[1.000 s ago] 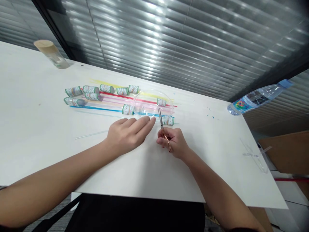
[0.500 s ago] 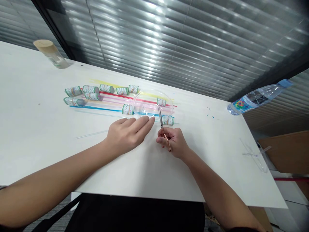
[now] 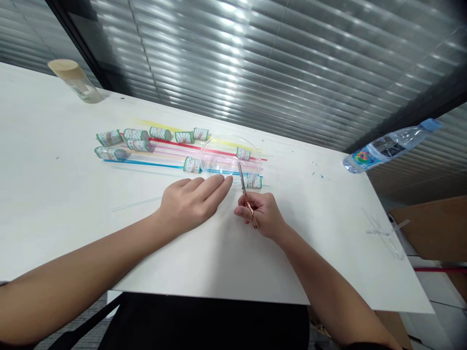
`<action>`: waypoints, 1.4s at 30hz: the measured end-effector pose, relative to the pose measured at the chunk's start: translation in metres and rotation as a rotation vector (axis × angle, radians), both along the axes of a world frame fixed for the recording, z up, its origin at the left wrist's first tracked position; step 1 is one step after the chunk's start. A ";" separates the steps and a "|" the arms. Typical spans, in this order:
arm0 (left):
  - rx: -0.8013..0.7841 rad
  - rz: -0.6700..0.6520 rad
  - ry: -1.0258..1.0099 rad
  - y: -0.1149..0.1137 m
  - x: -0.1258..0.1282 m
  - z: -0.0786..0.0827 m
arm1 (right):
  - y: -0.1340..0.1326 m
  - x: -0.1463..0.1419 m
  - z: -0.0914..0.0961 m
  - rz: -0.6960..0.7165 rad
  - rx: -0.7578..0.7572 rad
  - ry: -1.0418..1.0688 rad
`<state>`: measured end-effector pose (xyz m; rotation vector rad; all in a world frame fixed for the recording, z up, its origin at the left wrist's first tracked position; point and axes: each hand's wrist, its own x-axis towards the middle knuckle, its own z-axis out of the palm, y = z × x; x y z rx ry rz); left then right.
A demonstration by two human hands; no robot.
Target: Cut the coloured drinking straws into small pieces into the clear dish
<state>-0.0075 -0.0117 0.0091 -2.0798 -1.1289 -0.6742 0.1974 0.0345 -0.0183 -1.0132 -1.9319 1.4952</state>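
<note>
My left hand (image 3: 193, 199) is closed, its fingers pressed together. A thin clear straw (image 3: 136, 203) runs in under it, in line with the fingertips; the thumb and the pinch are hidden. In my right hand (image 3: 262, 214) is a pair of scissors (image 3: 244, 187) with copper-coloured handles, fingers around the loops. The blades look nearly together and point away from me over the near rim of a clear plastic bowl (image 3: 219, 141). A paper-wrapped roll (image 3: 243, 153) shows at the bowl's right side, another roll (image 3: 254, 182) just right of the blades.
Several patterned rolls (image 3: 109, 138) lie on the white table (image 3: 175, 272) among red, yellow, pink and blue straws (image 3: 146, 164). A lidded jar (image 3: 76, 82) stands back left. At right are a water bottle (image 3: 390, 146), small blue scraps (image 3: 317, 175) and clear strips (image 3: 383, 234) by the edge.
Almost nothing differs. The whole view has shifted very slightly; both hands and the scissors keep their places over the table.
</note>
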 end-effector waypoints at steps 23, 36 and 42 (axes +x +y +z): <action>0.052 -0.020 0.017 0.001 0.001 0.003 | 0.000 0.003 -0.002 0.074 0.138 -0.026; 0.032 -0.092 0.049 0.001 0.000 0.001 | 0.000 0.003 0.000 0.086 0.153 -0.072; 0.020 -0.113 0.052 0.001 0.000 0.000 | -0.001 0.002 -0.001 0.083 0.159 -0.059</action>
